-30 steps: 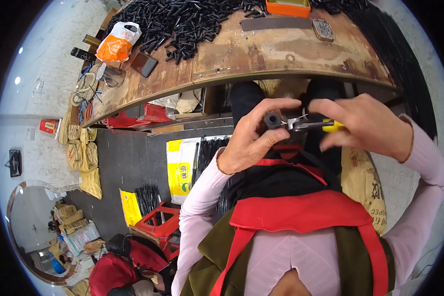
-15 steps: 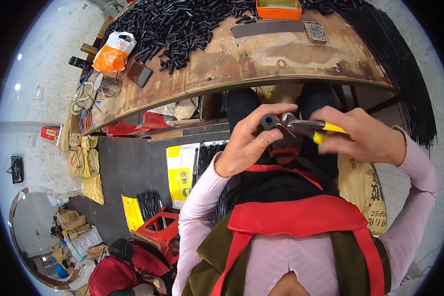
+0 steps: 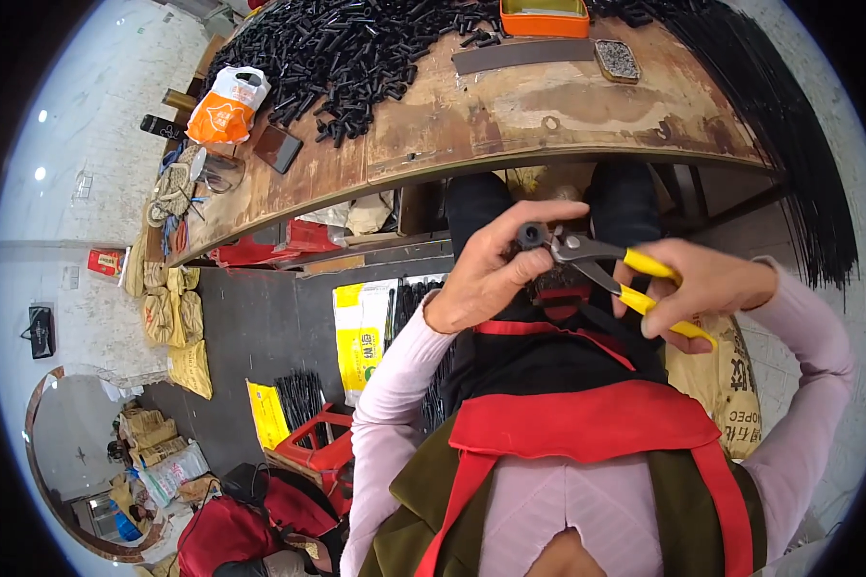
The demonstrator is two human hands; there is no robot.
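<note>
My left hand (image 3: pixel 498 264) is closed around a short black tube (image 3: pixel 530 234), whose hollow round end faces up between thumb and fingers. In my right hand (image 3: pixel 707 284) is a pair of pliers (image 3: pixel 650 265) with yellow handles, spread apart in my fingers. The metal jaws of the pliers reach to the left and sit right beside the tube, by my left fingertips. Whether they touch the tube I cannot tell. Both hands are above my lap, in front of the table edge.
Ahead is a worn wooden table (image 3: pixel 510 125) heaped with black tube pieces (image 3: pixel 327 58). On it are a tin of small metal bits (image 3: pixel 617 61), an orange box (image 3: pixel 545 17), a phone (image 3: pixel 277 149) and a plastic bag (image 3: pixel 227 106). Long black strands (image 3: pixel 789 144) hang off its right end.
The plier handles have spread apart, and my right hand has opened wider and moved slightly down. My left hand keeps the tube in nearly the same place.
</note>
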